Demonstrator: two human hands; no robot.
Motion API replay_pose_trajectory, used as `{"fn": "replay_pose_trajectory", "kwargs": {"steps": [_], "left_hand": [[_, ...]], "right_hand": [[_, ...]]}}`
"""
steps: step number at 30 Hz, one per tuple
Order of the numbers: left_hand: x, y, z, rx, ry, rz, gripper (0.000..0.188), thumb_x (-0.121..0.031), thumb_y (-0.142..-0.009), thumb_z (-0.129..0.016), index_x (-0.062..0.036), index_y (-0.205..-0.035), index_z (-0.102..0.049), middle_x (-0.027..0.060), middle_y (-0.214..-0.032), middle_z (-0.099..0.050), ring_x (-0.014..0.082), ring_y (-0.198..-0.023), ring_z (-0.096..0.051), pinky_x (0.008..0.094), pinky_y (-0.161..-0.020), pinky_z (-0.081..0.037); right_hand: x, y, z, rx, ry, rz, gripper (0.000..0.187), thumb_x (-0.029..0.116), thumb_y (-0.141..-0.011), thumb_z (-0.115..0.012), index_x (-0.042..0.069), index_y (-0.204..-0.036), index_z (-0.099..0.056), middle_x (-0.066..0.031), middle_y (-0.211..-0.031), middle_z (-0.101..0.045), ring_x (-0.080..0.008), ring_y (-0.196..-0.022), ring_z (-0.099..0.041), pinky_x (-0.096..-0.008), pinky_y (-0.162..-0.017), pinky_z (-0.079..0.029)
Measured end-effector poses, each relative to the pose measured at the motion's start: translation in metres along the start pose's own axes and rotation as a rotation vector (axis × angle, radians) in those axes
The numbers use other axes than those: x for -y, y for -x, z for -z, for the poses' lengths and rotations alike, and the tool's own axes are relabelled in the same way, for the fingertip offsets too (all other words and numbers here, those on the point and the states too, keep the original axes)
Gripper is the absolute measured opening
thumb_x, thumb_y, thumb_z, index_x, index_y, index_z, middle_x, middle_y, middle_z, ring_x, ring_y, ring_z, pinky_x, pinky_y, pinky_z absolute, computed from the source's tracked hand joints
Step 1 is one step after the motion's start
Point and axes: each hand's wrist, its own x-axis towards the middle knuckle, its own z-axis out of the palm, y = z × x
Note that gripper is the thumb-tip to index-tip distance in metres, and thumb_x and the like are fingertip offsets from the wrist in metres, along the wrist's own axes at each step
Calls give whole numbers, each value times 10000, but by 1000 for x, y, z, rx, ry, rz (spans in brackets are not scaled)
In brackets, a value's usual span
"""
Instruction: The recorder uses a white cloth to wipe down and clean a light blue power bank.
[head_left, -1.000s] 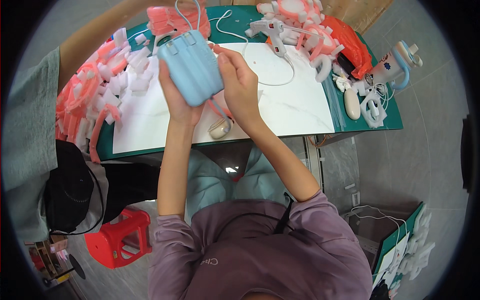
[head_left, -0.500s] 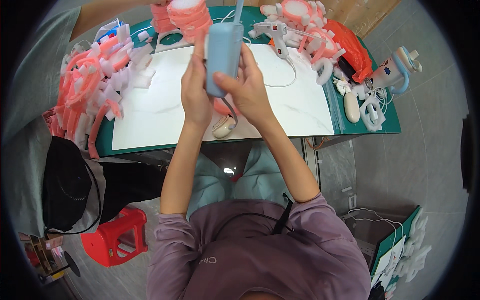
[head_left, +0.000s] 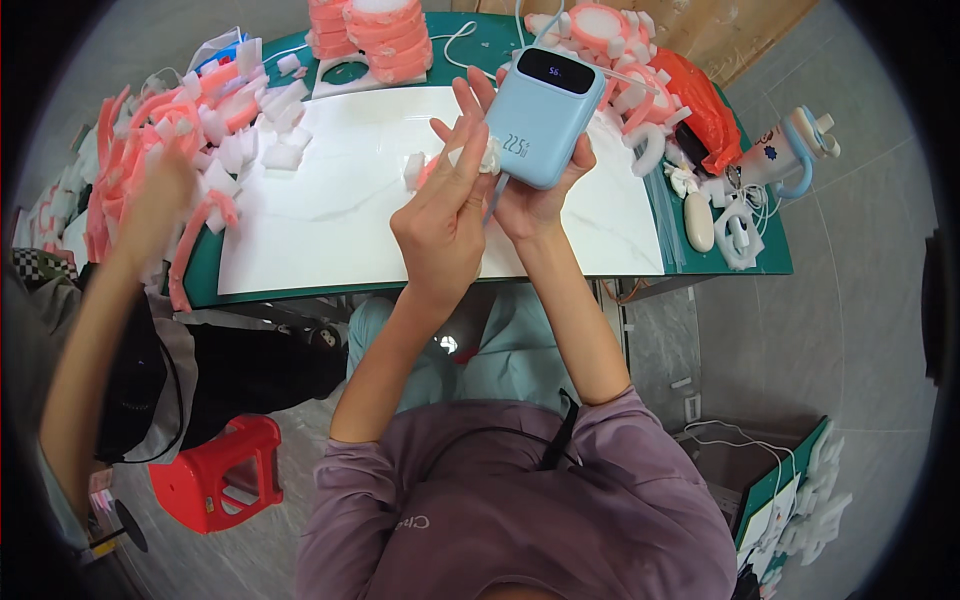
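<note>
My right hand point(head_left: 545, 205) grips a light-blue power bank point(head_left: 545, 120) from below, thumb on its right edge. The power bank is tilted, with a lit dark display at its top end. A pale-blue cord rises past that end, and another short bit hangs below it. My left hand point(head_left: 440, 225) is at its left side, fingers raised and mostly straight. By their tips, against the power bank's edge, is a small white crumpled piece point(head_left: 490, 157), seemingly pinched. Behind my left fingers, a pink-and-white foam piece point(head_left: 418, 172) lies on the white marbled board point(head_left: 330, 200).
Pink and white foam scraps point(head_left: 160, 150) heap at the left, with stacked pink foam rings point(head_left: 385, 40) behind. On the right are a red plastic bag point(head_left: 690, 105), a cup with a blue handle point(head_left: 785, 150) and a cream oval case point(head_left: 699, 222). A co-worker's forearm point(head_left: 110, 290) blurs at left.
The power bank has moved right and now shows its display face. My left hand has shifted off it to its side. The co-worker's arm has swung from the far edge to the left.
</note>
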Motion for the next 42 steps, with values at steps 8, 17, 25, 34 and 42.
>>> {"fn": "replay_pose_trajectory", "kwargs": {"steps": [8, 17, 25, 34, 42], "left_hand": [[5, -4, -2, -163, 240, 214, 342, 90, -667, -592, 36, -1000, -537, 154, -994, -546, 170, -872, -540, 249, -717, -475], [10, -29, 2, -231, 193, 296, 289, 61, -641, -633, 75, -920, -561, 138, -873, -584, 155, -762, -566, 233, -677, -483], [18, -46, 4, -206, 121, 114, 234, 56, -643, -630, 43, -874, -593, 102, -800, -602, 119, -714, -570, 212, -632, -472], [16, -59, 35, -192, 251, 369, 268, -28, -720, -593, 3, -983, -552, 89, -803, -595, 101, -683, -567, 193, -562, -456], [24, -43, 52, -250, -30, 175, 224, -49, -711, -593, -60, -934, -595, 51, -822, -570, 87, -688, -542, 176, -515, -432]], "right_hand": [[-9, -2, -1, 6, -51, 17, 778, 583, -634, -452, 60, -1188, -298, -185, -1217, -329, -316, -1148, -314, -442, -924, -303], [-14, -19, 2, -39, -72, 8, 768, 586, -653, -420, 45, -1185, -298, -155, -1214, -338, -271, -1132, -339, -388, -942, -291], [-39, 5, 19, -18, 186, -231, 870, 540, -513, -602, 90, -1190, -295, -69, -1115, -413, -198, -1051, -420, -342, -900, -348], [-34, -2, 10, 206, 137, -163, 868, 385, -518, -679, 73, -1217, -270, -159, -1188, -360, -301, -1057, -415, -415, -857, -379], [-28, -5, 9, 189, 128, -234, 1006, 515, -448, -646, 93, -1256, -221, -185, -1280, -245, -340, -1146, -308, -427, -874, -362]]}}
